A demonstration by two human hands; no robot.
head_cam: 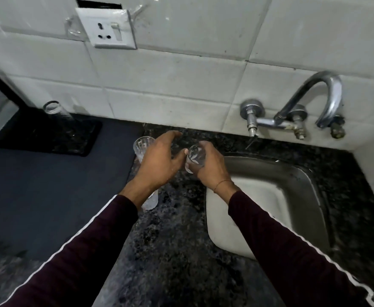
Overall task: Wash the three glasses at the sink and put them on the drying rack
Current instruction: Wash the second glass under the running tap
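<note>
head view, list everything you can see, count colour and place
glasses: 3, clear; one in the right hand, one standing on the counter behind the left hand, one on the black mat at far left
black mat: 1, on the counter by the wall, left
counter: 1, dark speckled stone
sink: 1, steel, right of the hands
tap: 1, chrome, on the wall above the sink
socket: 1, white, on the tiled wall, top
wall tiles: white, behind the counter
left hand: 1, fingers spread over the counter, holding nothing
right hand: 1, fingers wrapped round a glass, dark red sleeve
</note>
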